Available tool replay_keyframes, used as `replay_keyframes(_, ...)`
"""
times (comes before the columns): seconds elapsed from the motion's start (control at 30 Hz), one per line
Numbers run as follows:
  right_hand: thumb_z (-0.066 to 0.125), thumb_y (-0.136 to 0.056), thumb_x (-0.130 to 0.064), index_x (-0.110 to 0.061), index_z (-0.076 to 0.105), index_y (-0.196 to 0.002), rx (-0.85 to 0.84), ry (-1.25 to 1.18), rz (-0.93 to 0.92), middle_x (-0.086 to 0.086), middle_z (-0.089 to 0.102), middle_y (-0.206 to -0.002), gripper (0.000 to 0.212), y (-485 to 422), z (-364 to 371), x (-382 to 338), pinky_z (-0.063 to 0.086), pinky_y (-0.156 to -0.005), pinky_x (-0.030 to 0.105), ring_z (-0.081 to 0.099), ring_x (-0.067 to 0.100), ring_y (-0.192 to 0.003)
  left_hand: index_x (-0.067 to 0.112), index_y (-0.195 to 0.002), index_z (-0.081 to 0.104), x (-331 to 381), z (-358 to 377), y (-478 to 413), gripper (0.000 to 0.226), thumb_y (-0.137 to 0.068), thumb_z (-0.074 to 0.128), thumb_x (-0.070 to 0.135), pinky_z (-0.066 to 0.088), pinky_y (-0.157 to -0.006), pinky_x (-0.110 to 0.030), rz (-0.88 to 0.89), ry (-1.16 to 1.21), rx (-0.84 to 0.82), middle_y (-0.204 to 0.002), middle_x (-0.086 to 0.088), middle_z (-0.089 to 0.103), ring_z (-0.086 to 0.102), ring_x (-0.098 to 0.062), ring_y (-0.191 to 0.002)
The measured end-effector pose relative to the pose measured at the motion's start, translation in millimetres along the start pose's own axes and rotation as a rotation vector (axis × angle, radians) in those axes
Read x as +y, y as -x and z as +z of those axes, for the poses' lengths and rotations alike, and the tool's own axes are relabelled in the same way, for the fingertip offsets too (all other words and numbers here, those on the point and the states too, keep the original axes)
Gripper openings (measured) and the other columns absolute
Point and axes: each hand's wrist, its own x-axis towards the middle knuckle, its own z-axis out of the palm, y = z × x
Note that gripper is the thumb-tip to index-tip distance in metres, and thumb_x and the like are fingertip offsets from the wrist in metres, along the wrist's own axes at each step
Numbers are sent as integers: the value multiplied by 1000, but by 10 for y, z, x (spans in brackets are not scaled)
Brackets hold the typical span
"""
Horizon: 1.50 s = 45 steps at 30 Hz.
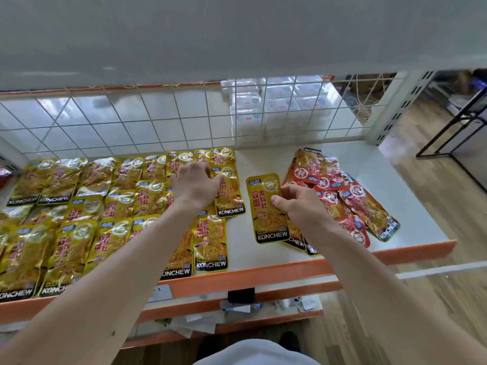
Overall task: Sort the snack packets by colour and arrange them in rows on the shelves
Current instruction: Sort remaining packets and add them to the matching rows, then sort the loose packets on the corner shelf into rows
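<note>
Shelf (259, 164): yellow rows (79, 238) lying left, red heap (350, 198) right. Right hand (303, 204) pinching one yellow packet (264, 219) between them, probably carrying it to the rows. Left hand (195, 185) resting bent-fingered on the rows' far-right end, seemingly steadying them; grip unclear.

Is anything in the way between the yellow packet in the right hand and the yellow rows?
Nothing lies on the bare shelf strip between the yellow packet, pinched by the right hand, and the yellow rows. Only the left hand rests on the rows' nearest end.
</note>
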Motion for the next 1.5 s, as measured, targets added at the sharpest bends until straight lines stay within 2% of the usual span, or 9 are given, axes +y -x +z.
replay_keyframes(0.2, 61, -96, -8, -13, 67, -95, -23, -23, -1, 5, 70, -94, 8, 4, 65, 14, 56, -72, 26, 68, 17, -88, 13, -112, 70, -7, 47, -15, 43, -92, 64, 50, 36, -96, -44, 3, -27, -12, -112, -11, 68, 57, -31, -113)
replay_keyframes(0.47, 63, -95, -8, -13, 68, -94, -3, -34, 15, 7, 71, -96, 7, 19, 101, 70, 59, -84, 37, 69, 21, -92, 14, -107, 72, -14, 161, -29, 44, -90, 64, 54, 33, -96, -46, 45, -73, -42, -126, -6, 58, 47, -30, -121)
replay_keyframes(0.63, 63, -94, -9, -13, 68, -95, -4, -10, 20, 5, 71, -94, 6, 33, 130, 102, 58, -81, 33, 69, 19, -89, 13, -109, 70, -26, 170, -43, 47, -87, 67, 54, 32, -94, -46, 51, -60, -26, -123, -5, 58, 47, -29, -121)
replay_keyframes(0.83, 62, -95, -8, -5, 68, -103, -25, -18, 12, 6, 70, -93, 10, 75, 170, 107, 53, -66, 21, 67, 13, -81, 15, -117, 68, -45, 174, -36, 49, -88, 66, 55, 31, -92, -44, 60, -74, -33, -125, -4, 57, 46, -29, -122)
replay_keyframes(1.0, 62, -94, -7, -7, 68, -98, -8, -13, 10, 7, 70, -93, 7, 88, 215, 129, 56, -71, 25, 67, 15, -82, 20, -126, 63, -52, 172, -7, 51, -88, 66, 54, 32, -96, -46, 72, -48, -13, -128, -5, 60, 46, -30, -125)
replay_keyframes(1.13, 63, -94, -7, -8, 67, -98, 7, -2, 13, 9, 71, -97, 6, 92, 264, 151, 58, -76, 31, 68, 19, -87, 23, -123, 64, -62, 137, 3, 45, -90, 64, 53, 31, -100, -48, 71, -22, -10, -130, -3, 59, 45, -29, -127)
replay_keyframes(1.27, 64, -93, -8, -12, 67, -96, 16, 27, 16, 11, 71, -100, 5, 95, 319, 149, 59, -86, 43, 69, 26, -95, 21, -121, 66, -89, 96, 27, 40, -93, 61, 50, 31, -98, -46, 57, 24, 0, -131, -4, 59, 46, -29, -126)
replay_keyframes(1.5, 67, -92, -13, -16, 67, -93, 4, 125, -15, 7, 71, -95, 3, 116, 438, 138, 58, -86, 45, 70, 22, -90, 20, -120, 66, -183, -23, 125, 34, -95, 62, 43, 30, -92, -41, 46, 136, 40, -129, -4, 60, 48, -28, -125)
